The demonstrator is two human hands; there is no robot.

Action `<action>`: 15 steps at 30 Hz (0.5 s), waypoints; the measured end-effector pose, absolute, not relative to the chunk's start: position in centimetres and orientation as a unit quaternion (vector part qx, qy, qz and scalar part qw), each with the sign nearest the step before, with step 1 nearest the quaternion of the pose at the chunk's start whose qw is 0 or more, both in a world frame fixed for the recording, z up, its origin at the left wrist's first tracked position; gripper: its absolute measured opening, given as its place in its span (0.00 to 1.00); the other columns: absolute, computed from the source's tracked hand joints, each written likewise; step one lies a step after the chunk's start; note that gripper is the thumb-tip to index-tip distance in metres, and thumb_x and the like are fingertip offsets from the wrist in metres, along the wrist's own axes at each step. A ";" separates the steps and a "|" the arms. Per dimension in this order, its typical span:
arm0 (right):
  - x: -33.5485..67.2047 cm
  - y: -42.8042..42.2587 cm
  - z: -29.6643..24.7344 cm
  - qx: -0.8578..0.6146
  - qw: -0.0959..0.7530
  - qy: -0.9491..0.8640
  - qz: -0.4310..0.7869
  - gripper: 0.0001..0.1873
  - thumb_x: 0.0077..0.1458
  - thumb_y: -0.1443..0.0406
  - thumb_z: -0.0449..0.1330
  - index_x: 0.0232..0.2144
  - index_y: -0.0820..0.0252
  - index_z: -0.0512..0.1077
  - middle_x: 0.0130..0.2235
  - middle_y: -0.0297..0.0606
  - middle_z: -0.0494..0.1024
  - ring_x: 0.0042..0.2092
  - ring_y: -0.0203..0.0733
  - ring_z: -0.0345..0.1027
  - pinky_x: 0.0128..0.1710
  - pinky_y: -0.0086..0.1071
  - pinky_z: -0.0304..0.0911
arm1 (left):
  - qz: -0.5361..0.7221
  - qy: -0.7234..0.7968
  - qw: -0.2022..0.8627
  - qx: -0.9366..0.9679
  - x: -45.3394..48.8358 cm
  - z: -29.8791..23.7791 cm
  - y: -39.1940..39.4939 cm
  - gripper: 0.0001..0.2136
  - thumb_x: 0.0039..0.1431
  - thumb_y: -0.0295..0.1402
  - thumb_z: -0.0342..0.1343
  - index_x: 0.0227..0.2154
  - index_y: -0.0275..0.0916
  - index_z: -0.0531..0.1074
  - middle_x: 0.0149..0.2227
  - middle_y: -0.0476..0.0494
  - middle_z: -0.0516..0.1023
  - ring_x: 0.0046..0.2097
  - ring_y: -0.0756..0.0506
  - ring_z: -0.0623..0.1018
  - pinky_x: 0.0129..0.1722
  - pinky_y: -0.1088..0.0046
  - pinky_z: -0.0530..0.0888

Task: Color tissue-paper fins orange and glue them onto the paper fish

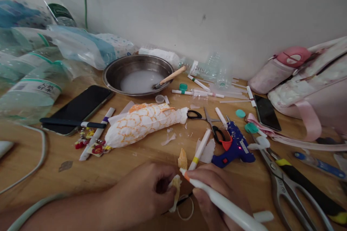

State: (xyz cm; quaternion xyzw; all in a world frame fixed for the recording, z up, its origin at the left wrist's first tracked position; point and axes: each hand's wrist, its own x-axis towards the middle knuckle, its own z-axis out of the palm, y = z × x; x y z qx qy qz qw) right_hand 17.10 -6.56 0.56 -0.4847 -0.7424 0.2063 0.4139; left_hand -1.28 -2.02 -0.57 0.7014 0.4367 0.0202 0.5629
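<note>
My left hand pinches a small, pale yellow-tinted paper piece between thumb and fingers. Uncapped, an orange marker is gripped in my right hand, its tip pointing left, close to that piece. Just beyond the tip lies a small orange-coloured piece, beside a white marker with a yellow band. Farther back rests a white paper fish shape drawn over with orange scales. Under my hands a thin white loop is partly hidden.
A metal bowl of cloudy liquid holds a brush. To the right lie a blue glue gun with a lit red light, black scissors and large metal shears. Plastic bottles and a phone occupy the left.
</note>
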 end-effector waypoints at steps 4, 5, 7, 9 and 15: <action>17.2 -6.6 0.5 -0.472 0.405 -0.743 0.247 0.09 0.57 0.61 0.53 0.39 0.55 0.70 0.32 0.33 0.76 0.33 0.34 0.71 0.32 0.26 0.66 | 0.044 0.423 0.551 0.718 -1.1 -0.6 -2.1 0.07 0.53 0.31 0.48 0.21 0.40 0.64 0.20 0.58 0.61 0.23 0.54 0.60 0.21 0.78 0.56; 17.2 -6.6 0.6 -0.481 0.400 -0.739 0.251 0.09 0.57 0.62 0.53 0.39 0.55 0.70 0.32 0.33 0.76 0.34 0.35 0.71 0.33 0.26 0.65 | 0.045 0.423 0.550 0.719 -1.1 -0.6 -2.1 0.07 0.53 0.31 0.48 0.21 0.40 0.63 0.20 0.58 0.61 0.23 0.54 0.60 0.20 0.78 0.55; 17.2 -6.7 0.7 -0.497 0.392 -0.730 0.258 0.08 0.57 0.64 0.53 0.39 0.55 0.70 0.32 0.33 0.76 0.34 0.35 0.71 0.34 0.27 0.65 | 0.048 0.426 0.547 0.719 -1.0 -0.5 -2.0 0.07 0.53 0.31 0.48 0.21 0.40 0.63 0.20 0.58 0.60 0.23 0.53 0.60 0.20 0.78 0.55; 17.2 -6.7 0.7 -0.483 0.398 -0.736 0.259 0.09 0.57 0.64 0.53 0.39 0.55 0.70 0.32 0.34 0.76 0.34 0.35 0.71 0.33 0.26 0.66 | 0.049 0.425 0.543 0.722 -1.0 -0.4 -2.0 0.07 0.53 0.31 0.48 0.21 0.40 0.63 0.20 0.58 0.61 0.23 0.53 0.60 0.20 0.78 0.54; 17.2 -6.7 0.7 -0.498 0.399 -0.739 0.219 0.08 0.56 0.64 0.53 0.38 0.55 0.70 0.31 0.32 0.76 0.34 0.34 0.71 0.33 0.25 0.66 | 0.042 0.420 0.546 0.724 -1.2 -0.5 -1.9 0.07 0.54 0.31 0.48 0.23 0.40 0.66 0.20 0.57 0.62 0.24 0.53 0.61 0.21 0.78 0.55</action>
